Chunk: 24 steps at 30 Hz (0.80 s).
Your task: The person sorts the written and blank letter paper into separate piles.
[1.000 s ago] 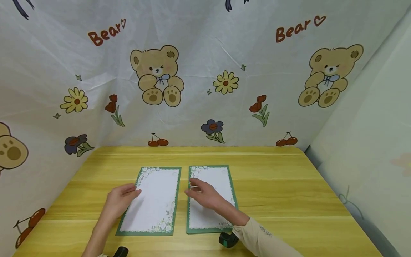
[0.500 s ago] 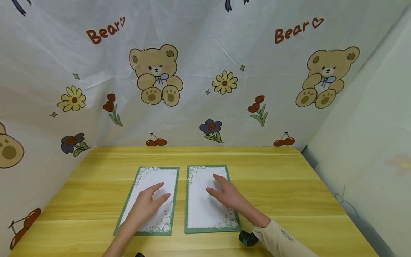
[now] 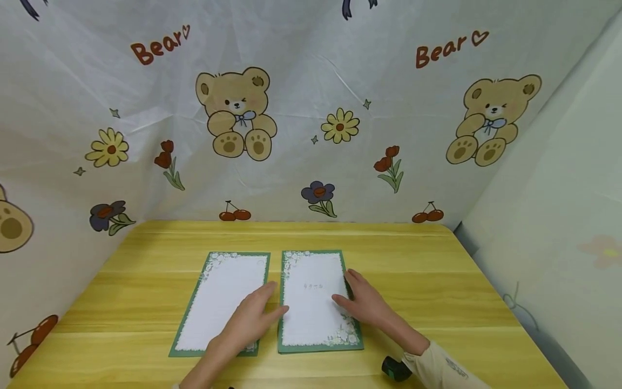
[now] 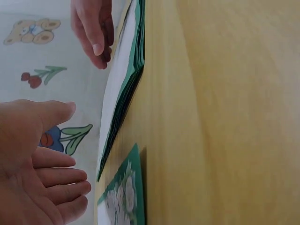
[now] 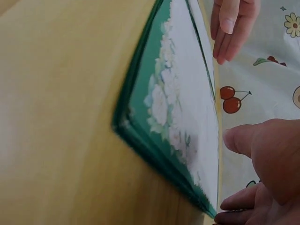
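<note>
On the wooden table (image 3: 413, 281), a stack (image 3: 311, 319) of green-edged sheets lies flat to the right of a matching sheet (image 3: 218, 292), with a narrow strip of bare wood between them. The wrist views show several layers along the stack's side, though they press too close together to count. Left hand (image 3: 252, 316) slants over the sheet's right side, covering part of its border and its lower right corner; its thumb reaches the stack's left edge in the head view, but whether it touches cannot be told. Right hand (image 3: 364, 300) is at the stack's right edge, hiding part of that border, and contact is equally unclear. Both hands have loosely extended fingers, thumbs spread away, and grip nothing. Faint marks (image 3: 313, 286) run across the stack's top page, too small to read. The left forearm is cut off by the bottom of the head view, while a pale sleeve (image 3: 442, 367) covers the right one, its print illegible. A black device (image 3: 396, 369) sits by the right cuff, partly hidden by it. Behind hangs a bear-print cloth (image 3: 301, 81), with one bear cropped at the left side.
</note>
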### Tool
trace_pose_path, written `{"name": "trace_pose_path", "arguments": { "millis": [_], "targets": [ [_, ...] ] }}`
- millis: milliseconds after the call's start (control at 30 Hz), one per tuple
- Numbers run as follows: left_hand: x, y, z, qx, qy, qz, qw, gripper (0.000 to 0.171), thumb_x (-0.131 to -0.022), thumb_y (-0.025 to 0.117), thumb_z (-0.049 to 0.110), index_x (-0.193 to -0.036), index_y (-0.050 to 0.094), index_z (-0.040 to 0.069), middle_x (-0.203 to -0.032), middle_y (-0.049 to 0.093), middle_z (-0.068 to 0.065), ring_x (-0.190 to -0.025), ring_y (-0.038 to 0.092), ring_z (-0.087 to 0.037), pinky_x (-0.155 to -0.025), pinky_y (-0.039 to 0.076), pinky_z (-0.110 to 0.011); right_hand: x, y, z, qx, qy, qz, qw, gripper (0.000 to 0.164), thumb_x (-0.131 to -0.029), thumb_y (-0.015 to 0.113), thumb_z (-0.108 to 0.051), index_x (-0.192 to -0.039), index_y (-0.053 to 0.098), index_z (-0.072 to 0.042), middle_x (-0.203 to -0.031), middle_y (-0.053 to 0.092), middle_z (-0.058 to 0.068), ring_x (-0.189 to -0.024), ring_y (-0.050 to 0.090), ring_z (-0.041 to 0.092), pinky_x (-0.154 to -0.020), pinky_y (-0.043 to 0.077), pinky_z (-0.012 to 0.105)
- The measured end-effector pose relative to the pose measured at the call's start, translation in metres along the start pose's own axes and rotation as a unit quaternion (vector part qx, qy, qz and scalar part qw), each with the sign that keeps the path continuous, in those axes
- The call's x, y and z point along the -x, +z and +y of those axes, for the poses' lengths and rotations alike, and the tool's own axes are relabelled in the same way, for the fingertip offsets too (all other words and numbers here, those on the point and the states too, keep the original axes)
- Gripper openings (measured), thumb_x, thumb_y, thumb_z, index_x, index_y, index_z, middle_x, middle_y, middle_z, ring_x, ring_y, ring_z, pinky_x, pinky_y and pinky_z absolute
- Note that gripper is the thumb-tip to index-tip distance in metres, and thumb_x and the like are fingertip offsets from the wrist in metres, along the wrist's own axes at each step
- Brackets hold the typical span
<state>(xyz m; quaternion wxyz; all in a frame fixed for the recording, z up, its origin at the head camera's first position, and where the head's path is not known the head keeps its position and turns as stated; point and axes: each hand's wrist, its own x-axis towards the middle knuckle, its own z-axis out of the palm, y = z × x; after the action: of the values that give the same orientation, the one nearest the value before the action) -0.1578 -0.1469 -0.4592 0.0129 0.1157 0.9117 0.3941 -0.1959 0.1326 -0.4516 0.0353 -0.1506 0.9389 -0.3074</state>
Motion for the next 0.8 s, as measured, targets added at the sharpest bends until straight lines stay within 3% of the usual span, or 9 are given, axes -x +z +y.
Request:
{"name": "trace_pose_path", "arguments": {
  "millis": [233, 600, 800],
  "targets": [
    [0.003, 0.005, 0.003, -0.037, 0.019, -0.013, 0.9991, 0.070, -0.095, 0.068, 0.036, -0.143, 0.045, -0.010, -0.148, 0.042, -0.026, -0.138, 0.038, -0.041, -0.109, 0.033, -0.057, 0.012, 0.002, 0.008, 0.010, -0.010, -0.006, 1.000, 0.073, -0.096, 0.067, -0.032, -0.145, 0.038, 0.014, -0.149, 0.035, 0.032, -0.136, 0.037, 0.045, -0.107, 0.035, 0.057],
    [-0.002, 0.015, -0.001, -0.093, 0.018, 0.019, 0.9953, 0.075, -0.093, 0.069, 0.042, -0.140, 0.047, -0.013, -0.147, 0.040, -0.029, -0.137, 0.038, -0.042, -0.109, 0.035, -0.055, 0.016, 0.009, 0.014, 0.030, -0.036, 0.015, 0.999, 0.076, -0.096, 0.067, -0.034, -0.144, 0.037, 0.016, -0.150, 0.034, 0.032, -0.137, 0.036, 0.045, -0.106, 0.037, 0.056],
    [-0.004, 0.018, -0.003, -0.107, 0.016, 0.029, 0.9937, 0.077, -0.093, 0.068, 0.045, -0.138, 0.048, -0.015, -0.147, 0.041, -0.029, -0.137, 0.039, -0.041, -0.108, 0.037, -0.054, 0.015, 0.011, 0.015, 0.036, -0.030, 0.019, 0.999, 0.076, -0.096, 0.067, -0.034, -0.144, 0.037, 0.017, -0.150, 0.035, 0.032, -0.136, 0.037, 0.045, -0.106, 0.038, 0.055]
  ]
}}
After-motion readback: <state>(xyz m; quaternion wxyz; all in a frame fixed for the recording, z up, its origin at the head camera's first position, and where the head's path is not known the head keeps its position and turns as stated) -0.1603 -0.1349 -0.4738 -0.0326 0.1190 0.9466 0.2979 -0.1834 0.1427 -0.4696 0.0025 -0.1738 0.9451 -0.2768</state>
